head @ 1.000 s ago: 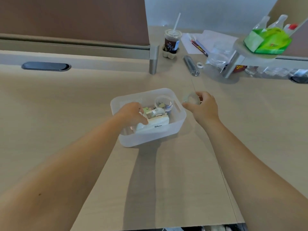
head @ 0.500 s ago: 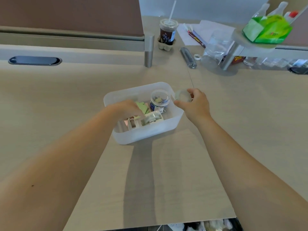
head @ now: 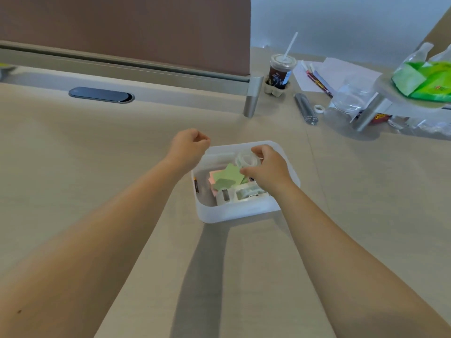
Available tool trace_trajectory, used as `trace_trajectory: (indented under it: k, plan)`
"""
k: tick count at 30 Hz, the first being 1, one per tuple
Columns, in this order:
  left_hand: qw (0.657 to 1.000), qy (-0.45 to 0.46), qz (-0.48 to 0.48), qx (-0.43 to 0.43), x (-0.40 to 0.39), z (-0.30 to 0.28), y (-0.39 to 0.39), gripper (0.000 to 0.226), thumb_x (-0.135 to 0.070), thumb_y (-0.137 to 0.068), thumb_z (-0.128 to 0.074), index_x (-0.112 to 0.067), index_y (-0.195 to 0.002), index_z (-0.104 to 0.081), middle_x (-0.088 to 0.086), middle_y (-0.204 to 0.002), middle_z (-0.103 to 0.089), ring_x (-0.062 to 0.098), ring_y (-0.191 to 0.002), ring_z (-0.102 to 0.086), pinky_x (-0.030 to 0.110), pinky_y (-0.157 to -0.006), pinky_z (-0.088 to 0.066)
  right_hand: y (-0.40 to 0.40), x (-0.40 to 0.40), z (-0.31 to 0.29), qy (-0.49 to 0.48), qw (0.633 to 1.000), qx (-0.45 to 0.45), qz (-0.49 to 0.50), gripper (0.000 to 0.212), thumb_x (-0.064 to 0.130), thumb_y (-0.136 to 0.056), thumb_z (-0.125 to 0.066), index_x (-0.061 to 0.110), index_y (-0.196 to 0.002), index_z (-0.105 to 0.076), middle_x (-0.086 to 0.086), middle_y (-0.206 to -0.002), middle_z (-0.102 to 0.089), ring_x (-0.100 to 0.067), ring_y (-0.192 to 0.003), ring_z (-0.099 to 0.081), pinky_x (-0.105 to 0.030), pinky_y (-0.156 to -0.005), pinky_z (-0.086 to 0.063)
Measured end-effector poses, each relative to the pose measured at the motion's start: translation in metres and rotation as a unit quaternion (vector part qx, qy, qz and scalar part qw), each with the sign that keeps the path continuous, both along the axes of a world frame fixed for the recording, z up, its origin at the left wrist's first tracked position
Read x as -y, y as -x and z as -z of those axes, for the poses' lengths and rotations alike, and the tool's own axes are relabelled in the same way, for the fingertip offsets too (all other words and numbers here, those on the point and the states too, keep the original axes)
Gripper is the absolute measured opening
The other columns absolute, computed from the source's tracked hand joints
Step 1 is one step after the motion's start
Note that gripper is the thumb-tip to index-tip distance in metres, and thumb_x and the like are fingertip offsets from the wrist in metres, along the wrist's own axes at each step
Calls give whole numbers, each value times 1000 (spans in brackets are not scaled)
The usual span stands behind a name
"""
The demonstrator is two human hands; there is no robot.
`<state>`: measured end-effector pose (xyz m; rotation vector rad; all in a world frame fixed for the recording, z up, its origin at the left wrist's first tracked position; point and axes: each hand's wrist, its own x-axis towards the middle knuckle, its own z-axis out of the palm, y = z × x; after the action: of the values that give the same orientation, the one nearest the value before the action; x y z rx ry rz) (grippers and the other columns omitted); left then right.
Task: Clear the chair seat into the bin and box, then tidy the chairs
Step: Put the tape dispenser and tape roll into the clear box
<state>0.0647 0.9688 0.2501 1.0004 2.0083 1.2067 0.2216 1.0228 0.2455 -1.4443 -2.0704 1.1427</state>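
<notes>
A translucent white plastic box [head: 234, 214] sits on the beige desk in front of me. Inside lie green star-shaped sticky notes [head: 228, 178], a pink pad under them, a white tape dispenser [head: 246, 192] and a small battery [head: 196, 185]. My right hand [head: 267, 168] reaches into the box and pinches a clear tape roll [head: 246, 159] just above the contents. My left hand [head: 189, 146] hovers at the box's far left corner, its fingers curled closed with nothing visible in them. No chair or bin is in view.
At the back right stand an iced drink cup with straw [head: 280, 69], papers and pens [head: 324, 74], a clear tube [head: 305, 112], a small tape ring [head: 319, 108], clear plastic cups [head: 351, 98] and a shelf holding green packets [head: 424, 81]. A brown partition [head: 127, 28] runs behind.
My left hand came out of the box and now hangs closed beside its far left corner. My right hand carried the tape roll from the box's right rim to over its inside.
</notes>
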Motion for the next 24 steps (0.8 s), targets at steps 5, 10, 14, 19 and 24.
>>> trace_trajectory:
  k: [5,10,14,19,24]
  plan:
    - [999,4,36,-35,-5,8,18,21,-7,-87,-51,2,-103,-60,-7,-66,-47,7,-62,-44,15,-59,-35,32,-7,24,3,997,64,-40,60,-4,-81,-59,11,-135,-38,-8,-143,-43,-24,-128,-43,-29,-96,-40]
    - [999,11,39,-35,-9,17,21,21,-9,-87,-52,1,-103,-61,-11,-66,-46,0,-61,-41,7,-55,-34,34,-10,34,-2,999,37,-14,52,-4,-83,-54,9,-132,-43,-8,-141,-45,-23,-128,-44,-23,-96,-36]
    - [999,1,30,-30,-4,12,8,21,-8,-86,-52,1,-102,-61,-7,-67,-48,8,-65,-45,19,-61,-36,24,-5,19,-28,999,-28,21,35,1,-83,-55,4,-118,-54,-11,-119,-58,-21,-104,-54,-24,-88,-39]
    - [999,-16,10,-30,19,-6,-19,18,-7,-86,-51,0,-99,-62,-9,-68,-49,13,-70,-47,19,-62,-37,-1,9,-11,-39,995,-94,17,23,5,-83,-54,3,-106,-59,6,-78,-54,-12,-76,-52,-17,-65,-41]
    - [998,-38,-43,-35,78,-18,-51,7,-10,-86,-52,-15,-85,-57,-8,-69,-51,17,-78,-49,28,-70,-41,-31,49,-32,-48,990,-129,-36,15,8,-84,-55,6,-98,-60,4,-76,-53,-16,-79,-51,-17,-63,-41]
